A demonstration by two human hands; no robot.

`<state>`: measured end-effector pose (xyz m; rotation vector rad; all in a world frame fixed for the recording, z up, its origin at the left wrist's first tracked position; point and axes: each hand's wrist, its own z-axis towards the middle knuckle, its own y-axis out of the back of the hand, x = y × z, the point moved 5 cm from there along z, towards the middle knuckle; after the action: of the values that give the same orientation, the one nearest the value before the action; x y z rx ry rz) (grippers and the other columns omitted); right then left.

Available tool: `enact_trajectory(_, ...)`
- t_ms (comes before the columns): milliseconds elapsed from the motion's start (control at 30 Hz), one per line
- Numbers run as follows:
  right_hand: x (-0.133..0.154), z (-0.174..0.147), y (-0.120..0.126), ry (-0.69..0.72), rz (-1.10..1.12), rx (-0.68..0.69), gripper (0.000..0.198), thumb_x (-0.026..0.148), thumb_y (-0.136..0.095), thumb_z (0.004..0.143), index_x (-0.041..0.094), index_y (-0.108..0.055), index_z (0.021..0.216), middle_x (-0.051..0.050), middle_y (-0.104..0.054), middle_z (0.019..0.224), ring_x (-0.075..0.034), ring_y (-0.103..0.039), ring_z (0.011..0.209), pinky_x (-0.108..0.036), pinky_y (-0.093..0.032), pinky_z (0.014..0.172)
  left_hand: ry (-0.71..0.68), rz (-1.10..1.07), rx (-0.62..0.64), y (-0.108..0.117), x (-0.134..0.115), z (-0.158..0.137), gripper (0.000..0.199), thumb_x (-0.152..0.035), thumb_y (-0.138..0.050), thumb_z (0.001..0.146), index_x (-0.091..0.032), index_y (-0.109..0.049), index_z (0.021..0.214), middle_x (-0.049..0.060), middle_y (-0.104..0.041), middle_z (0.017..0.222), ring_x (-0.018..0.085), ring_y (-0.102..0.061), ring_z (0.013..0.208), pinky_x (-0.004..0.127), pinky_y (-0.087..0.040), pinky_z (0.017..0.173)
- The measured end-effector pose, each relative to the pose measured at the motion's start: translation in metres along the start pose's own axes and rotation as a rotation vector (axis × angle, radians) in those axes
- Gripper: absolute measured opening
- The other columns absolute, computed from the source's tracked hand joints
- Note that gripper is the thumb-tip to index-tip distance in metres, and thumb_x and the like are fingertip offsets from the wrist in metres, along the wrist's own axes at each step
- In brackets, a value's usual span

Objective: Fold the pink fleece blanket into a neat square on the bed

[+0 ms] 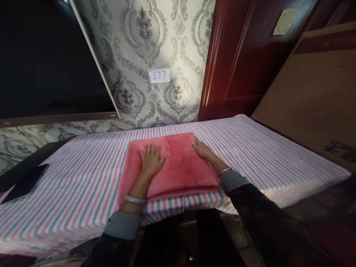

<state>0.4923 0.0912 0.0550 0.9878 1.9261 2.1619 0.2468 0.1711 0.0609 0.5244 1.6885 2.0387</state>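
A folded pink plush cloth lies on the striped tablecloth, close to the table's front edge. Its front side shows stacked layers, and a single lower part reaches out to the left. My left hand rests flat on the left part of the cloth, fingers spread. Along the cloth's right edge, near the far corner, my right hand touches it with the thumb on top and apart from the fingers; some fingertips are hard to make out.
A dark flat device lies at the table's left end. Behind it stands a large black screen. A big cardboard box rises at the right, next to a red-brown wooden panel. A paper label reading 277 is on the wallpaper.
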Motion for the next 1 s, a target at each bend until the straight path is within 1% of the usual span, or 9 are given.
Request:
enact_trajectory(100,0.013,-0.023,0.018,-0.004,-0.028,-0.071,0.063,0.043,-0.03,0.104,0.015,-0.022,0.16,-0.018,-0.029,0.162,-0.031,-0.028,0.149,-0.052,-0.03,0.116,-0.003,-0.004,-0.012,0.0,-0.001,0.001,0.062,-0.048,-0.031,0.101,-0.02,-0.036,0.155,0.017,-0.027,0.164,0.033,-0.023,0.152,0.067,-0.02,0.117)
enact_trajectory(200,0.061,-0.062,0.024,0.25,-0.066,-0.219,0.065,0.046,-0.035,0.103,0.015,-0.025,0.16,-0.015,-0.026,0.164,-0.03,-0.02,0.152,-0.052,-0.021,0.12,0.0,-0.01,-0.007,0.0,0.0,0.001,0.062,-0.049,-0.032,0.101,-0.019,-0.035,0.156,0.017,-0.026,0.165,0.033,-0.022,0.152,0.066,-0.019,0.118)
enact_trajectory(267,0.093,-0.09,0.01,0.441,-0.075,-0.223,0.066,0.049,-0.035,0.103,0.02,-0.024,0.161,-0.011,-0.025,0.165,-0.028,-0.017,0.153,-0.052,-0.017,0.121,-0.002,-0.013,-0.002,0.0,0.0,0.001,0.062,-0.048,-0.031,0.101,-0.019,-0.034,0.156,0.016,-0.025,0.165,0.033,-0.021,0.153,0.066,-0.018,0.118)
enact_trajectory(367,0.109,-0.118,-0.028,0.524,-0.112,-0.082,0.066,0.053,-0.037,0.102,0.02,-0.03,0.159,-0.01,-0.025,0.165,-0.028,-0.016,0.153,-0.052,-0.013,0.122,-0.004,-0.01,-0.01,0.001,0.0,0.0,0.062,-0.046,-0.031,0.101,-0.02,-0.033,0.157,0.016,-0.026,0.165,0.033,-0.022,0.153,0.065,-0.019,0.118)
enact_trajectory(433,0.102,-0.126,-0.046,0.507,-0.13,-0.033,0.065,0.054,-0.037,0.102,0.02,-0.034,0.158,-0.009,-0.024,0.165,-0.027,-0.015,0.154,-0.051,-0.01,0.123,-0.006,-0.005,-0.012,0.001,0.0,-0.001,0.061,-0.046,-0.031,0.101,-0.02,-0.033,0.157,0.016,-0.027,0.165,0.033,-0.022,0.152,0.065,-0.02,0.118)
enact_trajectory(500,0.088,-0.128,-0.052,0.474,-0.135,-0.046,0.066,0.055,-0.036,0.102,0.021,-0.033,0.158,-0.008,-0.022,0.166,-0.026,-0.013,0.154,-0.05,-0.009,0.124,-0.008,-0.003,-0.01,0.002,-0.001,-0.001,0.062,-0.046,-0.031,0.101,-0.02,-0.034,0.156,0.015,-0.027,0.165,0.034,-0.023,0.152,0.065,-0.02,0.118)
enact_trajectory(700,0.041,-0.131,-0.038,0.332,-0.209,-0.112,0.069,0.054,-0.036,0.101,0.014,-0.033,0.158,-0.013,-0.021,0.165,-0.029,-0.011,0.154,-0.051,-0.009,0.123,-0.003,-0.011,-0.005,0.002,-0.001,-0.001,0.062,-0.046,-0.029,0.101,-0.02,-0.033,0.157,0.015,-0.026,0.165,0.034,-0.021,0.152,0.064,-0.02,0.118)
enact_trajectory(833,0.008,-0.143,-0.04,0.224,-0.183,-0.201,0.07,0.053,-0.037,0.1,0.015,-0.033,0.158,-0.011,-0.02,0.166,-0.031,-0.01,0.154,-0.054,-0.018,0.121,-0.006,-0.02,0.004,0.002,-0.001,-0.001,0.062,-0.047,-0.029,0.101,-0.02,-0.033,0.157,0.015,-0.025,0.165,0.034,-0.021,0.153,0.065,-0.019,0.118)
enact_trajectory(1000,-0.037,-0.149,-0.053,0.221,-0.072,-0.259,0.07,0.054,-0.031,0.1,0.015,-0.029,0.159,-0.012,-0.026,0.165,-0.029,-0.02,0.152,-0.05,-0.029,0.118,-0.005,-0.024,-0.009,0.001,0.0,0.0,0.062,-0.047,-0.028,0.101,-0.019,-0.034,0.156,0.016,-0.026,0.165,0.034,-0.021,0.153,0.066,-0.019,0.117)
